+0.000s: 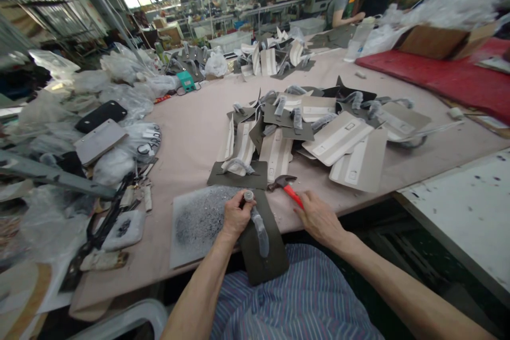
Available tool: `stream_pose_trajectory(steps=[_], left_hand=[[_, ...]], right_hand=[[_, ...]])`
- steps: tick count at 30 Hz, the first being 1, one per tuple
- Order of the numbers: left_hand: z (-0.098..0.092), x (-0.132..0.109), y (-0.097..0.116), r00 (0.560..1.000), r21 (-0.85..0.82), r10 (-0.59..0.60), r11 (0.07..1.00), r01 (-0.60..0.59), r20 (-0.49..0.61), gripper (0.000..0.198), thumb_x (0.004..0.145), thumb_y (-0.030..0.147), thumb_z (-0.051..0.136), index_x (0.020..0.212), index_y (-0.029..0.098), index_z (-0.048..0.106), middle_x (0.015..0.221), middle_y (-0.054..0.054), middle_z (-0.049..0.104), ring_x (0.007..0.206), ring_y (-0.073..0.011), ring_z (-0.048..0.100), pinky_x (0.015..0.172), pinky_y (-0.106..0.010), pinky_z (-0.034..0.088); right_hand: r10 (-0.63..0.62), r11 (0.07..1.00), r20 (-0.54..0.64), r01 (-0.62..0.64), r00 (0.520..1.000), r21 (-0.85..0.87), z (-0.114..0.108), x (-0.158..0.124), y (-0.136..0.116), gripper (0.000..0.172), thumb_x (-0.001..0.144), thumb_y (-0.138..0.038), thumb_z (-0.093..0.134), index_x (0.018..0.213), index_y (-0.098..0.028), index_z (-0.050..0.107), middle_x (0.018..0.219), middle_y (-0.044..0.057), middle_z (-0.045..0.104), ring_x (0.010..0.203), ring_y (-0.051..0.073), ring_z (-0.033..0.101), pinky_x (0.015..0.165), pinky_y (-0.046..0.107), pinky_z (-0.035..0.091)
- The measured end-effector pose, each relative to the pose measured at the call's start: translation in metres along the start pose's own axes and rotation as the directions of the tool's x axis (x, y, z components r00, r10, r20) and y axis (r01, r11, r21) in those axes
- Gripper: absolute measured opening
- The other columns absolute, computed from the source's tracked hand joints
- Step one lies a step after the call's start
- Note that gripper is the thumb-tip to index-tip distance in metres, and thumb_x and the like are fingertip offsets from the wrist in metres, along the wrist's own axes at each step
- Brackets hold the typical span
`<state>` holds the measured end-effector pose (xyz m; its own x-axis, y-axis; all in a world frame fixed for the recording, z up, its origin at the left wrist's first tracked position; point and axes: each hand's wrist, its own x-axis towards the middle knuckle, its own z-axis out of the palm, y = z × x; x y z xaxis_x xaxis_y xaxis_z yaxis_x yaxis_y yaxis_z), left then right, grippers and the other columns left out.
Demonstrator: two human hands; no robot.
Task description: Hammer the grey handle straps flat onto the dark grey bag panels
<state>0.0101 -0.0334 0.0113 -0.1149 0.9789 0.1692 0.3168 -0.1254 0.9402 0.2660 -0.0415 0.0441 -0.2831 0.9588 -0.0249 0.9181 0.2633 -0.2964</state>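
Note:
My left hand (236, 213) is closed around a short tool with a round, pale metal top (248, 196), which looks like a hand punch; its lower end is hidden. It stands over the upper end of a dark olive panel (274, 244) with a plastic-wrapped handle (261, 235). The panel's near end overhangs the table edge above my lap. To the right, my right hand (319, 216) grips the red handle of a claw hammer (292, 192), whose dark head points away to the left. A worn, speckled white board (187, 247) lies beneath and left of my left hand.
Piled panels with wrapped handles (346, 141) cover the table's middle; another heap (269, 61) sits farther back. Plastic bags (123, 98) crowd the left, near a teal box (186, 81). A red mat (438, 77) lies at right. A co-worker (346, 2) is beyond the table.

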Motion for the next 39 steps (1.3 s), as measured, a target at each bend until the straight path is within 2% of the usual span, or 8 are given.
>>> stream_pose_trajectory(steps=[2, 4, 6, 8, 13, 19, 29, 39], left_hand=[[0.002, 0.001, -0.001, 0.999, -0.049, -0.036, 0.998, 0.035, -0.027, 0.018, 0.075, 0.025, 0.073, 0.093, 0.021, 0.07, 0.086, -0.001, 0.074, 0.081, -0.0186, 0.068, 0.079, -0.03, 0.052], [0.005, 0.004, -0.002, 0.994, -0.135, -0.094, 0.987, 0.086, -0.052, 0.024, 0.072, 0.028, 0.077, 0.093, 0.019, 0.069, 0.084, -0.001, 0.073, 0.078, -0.0175, 0.068, 0.076, -0.029, 0.053], [0.007, 0.007, -0.003, 0.982, -0.236, -0.163, 0.962, 0.138, -0.091, 0.029, 0.069, 0.03, 0.08, 0.092, 0.017, 0.068, 0.083, -0.002, 0.073, 0.076, -0.0165, 0.068, 0.075, -0.028, 0.054], [0.006, 0.012, -0.001, 0.96, -0.345, -0.236, 0.923, 0.172, -0.152, 0.032, 0.068, 0.031, 0.081, 0.091, 0.016, 0.065, 0.081, -0.002, 0.073, 0.075, -0.0162, 0.068, 0.074, -0.028, 0.054], [-0.025, 0.025, 0.038, 0.919, -0.463, -0.229, 0.884, 0.06, -0.319, 0.032, 0.07, 0.036, 0.08, 0.087, 0.014, 0.064, 0.081, -0.003, 0.074, 0.076, -0.0158, 0.071, 0.079, -0.03, 0.056], [-0.068, 0.026, 0.097, 0.927, -0.221, 0.073, 0.962, -0.163, -0.368, 0.027, 0.073, 0.031, 0.081, 0.092, 0.016, 0.069, 0.088, -0.003, 0.075, 0.082, -0.0163, 0.071, 0.084, -0.029, 0.057], [-0.001, 0.01, 0.015, 0.984, -0.422, -0.17, 0.897, 0.133, -0.052, 0.04, 0.073, 0.037, 0.079, 0.105, 0.017, 0.063, 0.092, -0.007, 0.076, 0.085, -0.0195, 0.073, 0.089, -0.038, 0.057], [0.0, 0.009, 0.001, 0.977, -0.422, -0.211, 0.887, 0.186, -0.013, 0.04, 0.074, 0.043, 0.078, 0.099, 0.017, 0.062, 0.091, -0.008, 0.077, 0.085, -0.0211, 0.074, 0.089, -0.04, 0.058]], right_hand=[[-0.304, 0.951, -0.076, 0.306, 0.95, 0.028, -0.005, 0.002, -0.024, 0.052, 0.089, -0.014, 0.049, 0.14, -0.016, 0.045, 0.137, 0.017, 0.049, 0.119, 0.027, 0.05, 0.094, 0.041, 0.043], [-0.596, 0.801, -0.032, 0.597, 0.802, 0.046, -0.012, 0.005, -0.05, 0.06, 0.083, -0.007, 0.05, 0.141, -0.021, 0.046, 0.147, 0.013, 0.042, 0.121, 0.026, 0.046, 0.096, 0.041, 0.041], [-0.735, 0.678, 0.053, 0.735, 0.676, 0.023, -0.017, 0.009, -0.071, 0.045, 0.082, -0.009, 0.053, 0.125, -0.022, 0.058, 0.144, 0.011, 0.045, 0.113, 0.025, 0.049, 0.091, 0.04, 0.042], [-0.757, 0.646, 0.097, 0.762, 0.647, -0.044, -0.02, 0.011, -0.087, 0.023, 0.084, -0.013, 0.056, 0.104, -0.019, 0.064, 0.131, 0.011, 0.054, 0.105, 0.024, 0.05, 0.087, 0.04, 0.041], [-0.645, 0.743, 0.059, 0.643, 0.762, -0.186, -0.026, 0.009, -0.11, 0.007, 0.087, -0.016, 0.053, 0.086, -0.015, 0.061, 0.093, 0.013, 0.062, 0.088, 0.025, 0.054, 0.078, 0.039, 0.04], [-0.127, 0.987, -0.028, 0.123, 0.992, -0.105, -0.038, 0.006, -0.123, 0.01, 0.093, -0.022, 0.048, 0.098, -0.016, 0.055, 0.081, 0.011, 0.067, 0.072, 0.025, 0.065, 0.06, 0.032, 0.038], [-0.028, 0.98, -0.018, 0.031, 0.999, 0.197, 0.008, -0.012, -0.12, 0.023, 0.099, -0.027, 0.045, 0.119, -0.018, 0.054, 0.106, 0.01, 0.072, 0.092, 0.022, 0.07, 0.073, 0.029, 0.045], [-0.035, 0.943, -0.107, 0.069, 0.994, 0.326, 0.013, -0.014, -0.089, 0.034, 0.099, -0.041, 0.045, 0.119, -0.016, 0.057, 0.106, 0.011, 0.067, 0.097, 0.023, 0.064, 0.083, 0.032, 0.046]])
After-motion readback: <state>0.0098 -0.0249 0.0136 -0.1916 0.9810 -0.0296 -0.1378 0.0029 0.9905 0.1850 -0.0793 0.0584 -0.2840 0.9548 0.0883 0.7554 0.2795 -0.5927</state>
